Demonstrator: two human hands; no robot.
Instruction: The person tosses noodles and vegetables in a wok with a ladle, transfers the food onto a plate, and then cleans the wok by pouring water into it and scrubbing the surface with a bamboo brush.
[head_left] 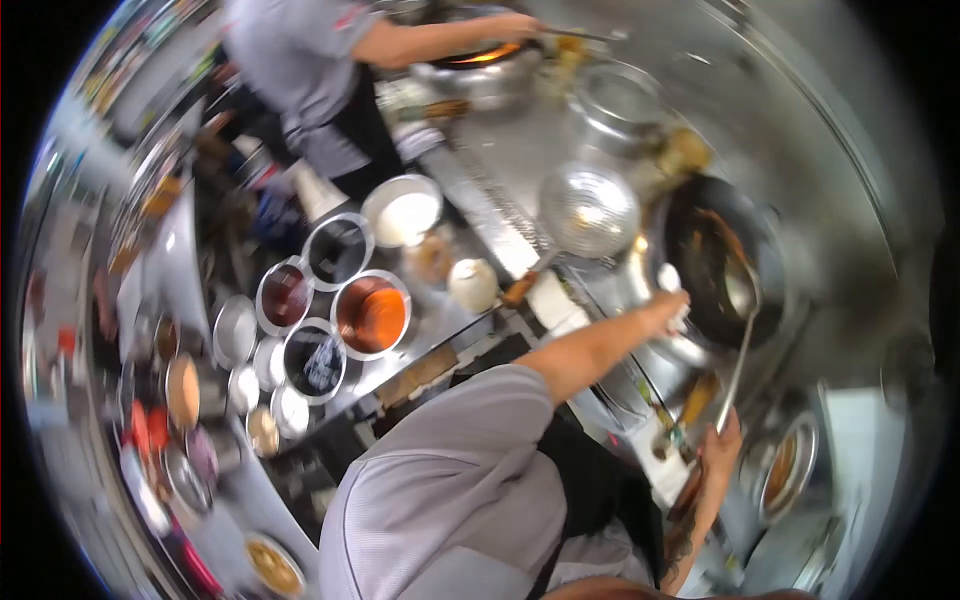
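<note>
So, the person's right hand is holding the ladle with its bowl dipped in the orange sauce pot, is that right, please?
Not quite. The right hand does hold the ladle, but its bowl sits in the dark wok, not in the orange sauce pot. The head view shows this.

Steel range (510, 150) w/ wok (712, 250), mesh strainer (590, 210); sauce bowls (370, 313) on adj. counter.

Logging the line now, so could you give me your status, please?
Left hand gripping wok edge. Right hand holding ladle, bowl in wok. Co-worker at far burner, apart.
</note>
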